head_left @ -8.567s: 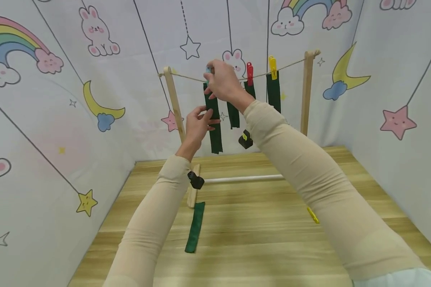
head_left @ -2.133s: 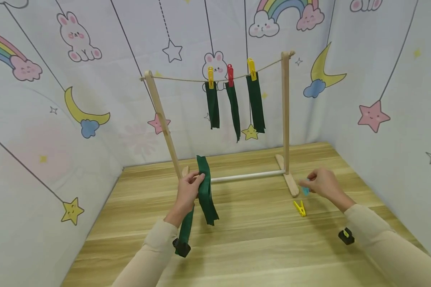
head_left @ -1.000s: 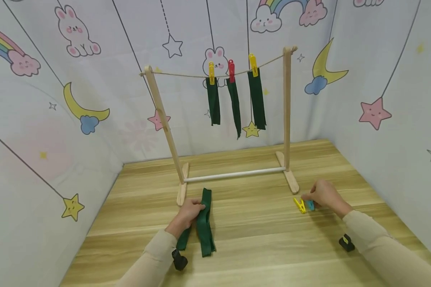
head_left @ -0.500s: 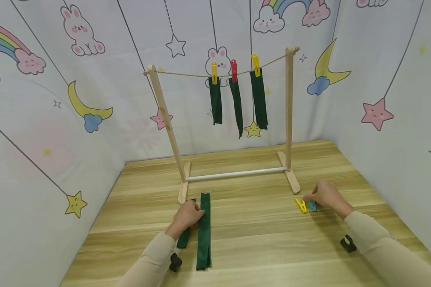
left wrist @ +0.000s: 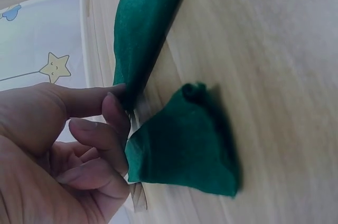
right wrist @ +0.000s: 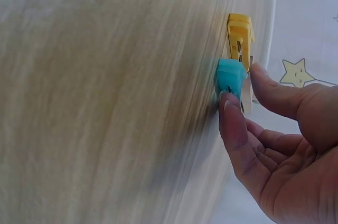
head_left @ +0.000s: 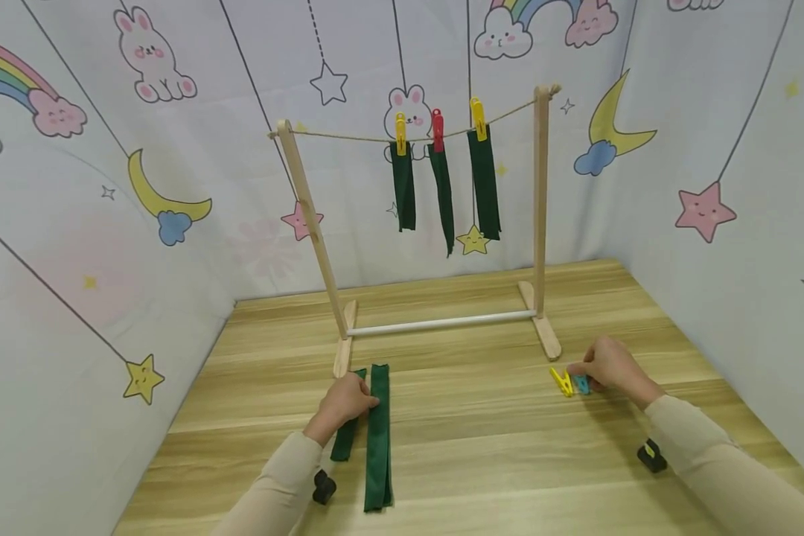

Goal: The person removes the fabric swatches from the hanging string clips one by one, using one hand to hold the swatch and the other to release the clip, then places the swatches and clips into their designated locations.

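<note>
On the table's left side, a folded dark green cloth strip (head_left: 377, 469) lies flat. My left hand (head_left: 346, 398) pinches its edge between thumb and index finger, seen closely in the left wrist view on the green strip (left wrist: 150, 18). A second green strip (head_left: 344, 444) lies partly beneath that hand. At the right, my right hand (head_left: 610, 366) holds a blue clothespin (head_left: 581, 384) on the tabletop, with thumb and fingertip on either side of the clothespin (right wrist: 230, 75). Just left of it sits a yellow clothespin (head_left: 562, 383).
A wooden rack with two posts (head_left: 540, 208) and a white crossbar (head_left: 442, 323) stands behind the hands. From its twine (head_left: 342, 136) hang three green strips (head_left: 485, 186), held by two yellow clothespins (head_left: 400, 135) and a red clothespin (head_left: 438, 130). Patterned curtains surround the table.
The strip once on the line's left has come off with its blue clothespin. My left hand has lowered and laid it on the table; my right hand has brought the clothespin beside the yellow one.
</note>
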A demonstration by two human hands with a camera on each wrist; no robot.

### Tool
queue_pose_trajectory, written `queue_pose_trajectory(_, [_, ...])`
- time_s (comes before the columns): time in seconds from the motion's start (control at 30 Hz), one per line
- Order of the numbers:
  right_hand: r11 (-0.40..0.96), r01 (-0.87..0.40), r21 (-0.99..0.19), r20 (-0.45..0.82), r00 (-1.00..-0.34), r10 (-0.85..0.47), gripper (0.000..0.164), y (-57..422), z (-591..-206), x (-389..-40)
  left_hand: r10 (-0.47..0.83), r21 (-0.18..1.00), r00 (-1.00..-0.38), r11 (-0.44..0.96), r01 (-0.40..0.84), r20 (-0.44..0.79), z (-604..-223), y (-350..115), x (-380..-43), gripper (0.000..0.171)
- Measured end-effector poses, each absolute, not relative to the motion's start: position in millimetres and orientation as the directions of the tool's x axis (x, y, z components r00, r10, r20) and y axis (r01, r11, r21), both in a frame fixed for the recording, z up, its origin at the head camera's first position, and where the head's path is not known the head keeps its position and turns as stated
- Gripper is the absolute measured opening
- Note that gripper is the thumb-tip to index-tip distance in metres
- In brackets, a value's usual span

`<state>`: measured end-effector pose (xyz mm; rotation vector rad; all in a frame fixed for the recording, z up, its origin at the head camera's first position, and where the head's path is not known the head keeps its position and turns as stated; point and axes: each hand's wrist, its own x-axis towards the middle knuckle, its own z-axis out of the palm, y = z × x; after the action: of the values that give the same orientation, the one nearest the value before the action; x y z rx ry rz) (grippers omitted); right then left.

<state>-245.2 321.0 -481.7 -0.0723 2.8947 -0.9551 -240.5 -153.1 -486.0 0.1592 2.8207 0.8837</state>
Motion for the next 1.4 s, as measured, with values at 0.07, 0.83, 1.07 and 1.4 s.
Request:
queue_pose_trajectory(0.07, [0.804,-0.027,-0.594,-0.064,-0.995,-0.081,0.041,321,-482,-245,0.150,0.574,-0.978,0.818,0.038,-0.148,-485,-154,-241,0.025])
queue_pose_trajectory(0.83, [0.786,-0.065,-0.615,-0.042,-0.993,-0.115,0.035,317,-481,-246,0.167,0.674,-0.973,0.739,0.017,-0.159,-484,-164,-240,0.017])
queue_pose_trajectory(1.07, [0.784,-0.054,-0.618,-0.063,-0.991,-0.118,0.029,319,-479,-244,0.157,0.685,-0.973,0.729,-0.002,-0.170,-488,-160,-238,0.017])
queue_pose_trajectory(1.4, [0.777,-0.045,-0.628,-0.077,-0.990,-0.119,0.029,321,-485,-243,0.180,0.694,-0.967,0.720,0.006,-0.179,-488,-161,-237,0.015])
